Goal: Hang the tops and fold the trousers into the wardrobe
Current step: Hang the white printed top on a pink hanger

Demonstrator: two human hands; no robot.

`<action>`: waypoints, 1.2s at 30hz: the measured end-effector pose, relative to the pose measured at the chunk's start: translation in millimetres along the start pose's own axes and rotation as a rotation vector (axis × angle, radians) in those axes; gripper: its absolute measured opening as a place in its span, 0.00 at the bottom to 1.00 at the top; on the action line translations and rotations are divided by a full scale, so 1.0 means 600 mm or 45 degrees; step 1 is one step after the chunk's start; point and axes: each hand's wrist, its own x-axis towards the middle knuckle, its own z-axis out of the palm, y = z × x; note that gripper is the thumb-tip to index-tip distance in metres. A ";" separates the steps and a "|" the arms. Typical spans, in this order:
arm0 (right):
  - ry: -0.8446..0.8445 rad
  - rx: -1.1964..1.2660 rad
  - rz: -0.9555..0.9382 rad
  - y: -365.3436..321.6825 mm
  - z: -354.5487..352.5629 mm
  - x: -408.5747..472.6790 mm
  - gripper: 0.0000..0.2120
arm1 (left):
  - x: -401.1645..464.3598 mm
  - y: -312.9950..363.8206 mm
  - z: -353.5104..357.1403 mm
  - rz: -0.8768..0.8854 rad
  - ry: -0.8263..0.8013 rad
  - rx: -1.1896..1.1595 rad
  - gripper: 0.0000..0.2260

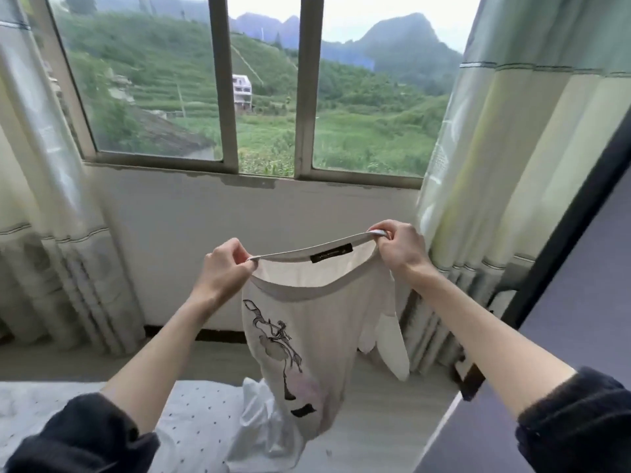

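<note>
Before the window [263, 87], your left hand [225, 268] and right hand [399, 250] each pinch the cream top [307, 322] at its neckline, dangling over the bed [191, 414]. Next probably needs a hanger; none shows.

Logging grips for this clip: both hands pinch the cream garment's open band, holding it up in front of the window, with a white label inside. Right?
Not quite. The head view shows the label is black. The left hand and right hand do pinch the cream garment before the window.
</note>
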 end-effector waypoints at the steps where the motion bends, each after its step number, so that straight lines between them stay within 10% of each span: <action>1: 0.071 -0.062 0.005 0.001 -0.027 -0.002 0.11 | 0.008 0.022 0.003 0.061 -0.023 -0.057 0.08; 7: 0.472 -0.370 -0.009 -0.003 -0.184 -0.043 0.14 | 0.034 0.153 0.021 0.470 -0.377 -0.278 0.07; 15: 0.111 -0.913 0.630 0.062 -0.258 -0.180 0.11 | -0.020 0.185 0.109 0.864 -0.625 0.064 0.08; 20: 0.620 -0.704 0.761 0.072 -0.330 -0.250 0.09 | -0.055 0.243 0.156 1.189 -0.682 0.036 0.07; 29: 0.418 -0.169 1.116 0.126 -0.371 -0.354 0.09 | -0.118 0.253 0.231 1.030 -0.817 0.096 0.07; 36: 0.308 0.021 1.112 0.187 -0.393 -0.428 0.07 | -0.174 0.259 0.291 0.781 -1.331 -0.072 0.12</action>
